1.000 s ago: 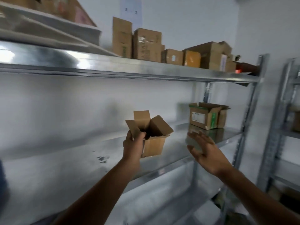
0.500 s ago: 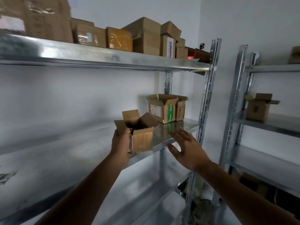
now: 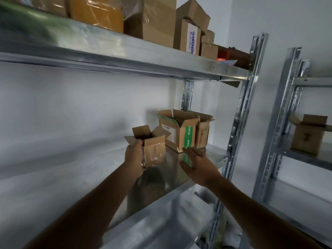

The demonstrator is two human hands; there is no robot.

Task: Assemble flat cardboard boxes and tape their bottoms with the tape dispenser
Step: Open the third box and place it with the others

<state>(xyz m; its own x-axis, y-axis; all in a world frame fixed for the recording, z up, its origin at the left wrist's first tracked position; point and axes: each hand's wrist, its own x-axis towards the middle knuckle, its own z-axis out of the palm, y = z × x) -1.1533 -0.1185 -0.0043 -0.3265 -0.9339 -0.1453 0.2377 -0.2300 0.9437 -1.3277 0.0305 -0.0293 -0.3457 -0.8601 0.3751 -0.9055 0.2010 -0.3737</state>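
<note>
Left hand grips the small box above the shelf front edge; right hand hovers beside it, fingers straight.

View: single head-worn camera, wide-angle.
Facing: forward, toward a metal shelf, at arm's reach.

We see a plain brown box, a bigger brown carton banded green with a white label, shiny grey shelves, a yellow-orange parcel and white walls.
</note>
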